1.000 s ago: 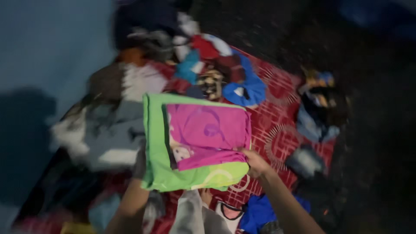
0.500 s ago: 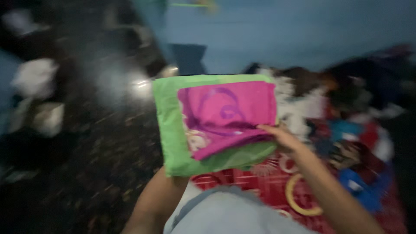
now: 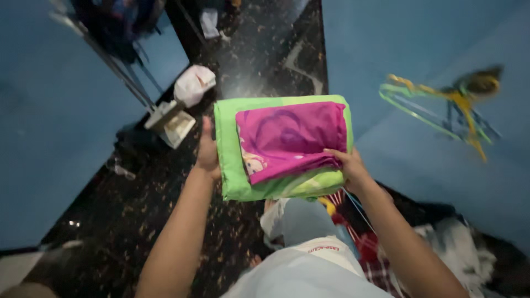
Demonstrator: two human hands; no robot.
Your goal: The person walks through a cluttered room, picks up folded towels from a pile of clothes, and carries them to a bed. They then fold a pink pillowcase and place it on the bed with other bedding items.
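Note:
I hold a folded stack of cloth in front of me with both hands. The bottom piece is a bright green folded cloth (image 3: 227, 149); on top lies a magenta folded cloth (image 3: 290, 138) with a purple swirl and a cartoon print. My left hand (image 3: 207, 150) grips the stack's left edge. Over at the right edge, my right hand (image 3: 345, 165) has its fingers pressed onto the magenta piece. My knees in grey trousers (image 3: 298, 221) show below the stack.
A dark speckled floor (image 3: 160, 215) runs ahead between blue walls (image 3: 49, 132). Coloured hangers (image 3: 441, 107) hang on the right wall. A white bag (image 3: 193, 84) and a box (image 3: 172, 122) lie on the floor at left. A heap of clothes (image 3: 458, 248) sits at lower right.
My view has swung left, away from the clothes heap on the red mat toward the floor passage and the hangers. Both hands keep hold of the folded stack.

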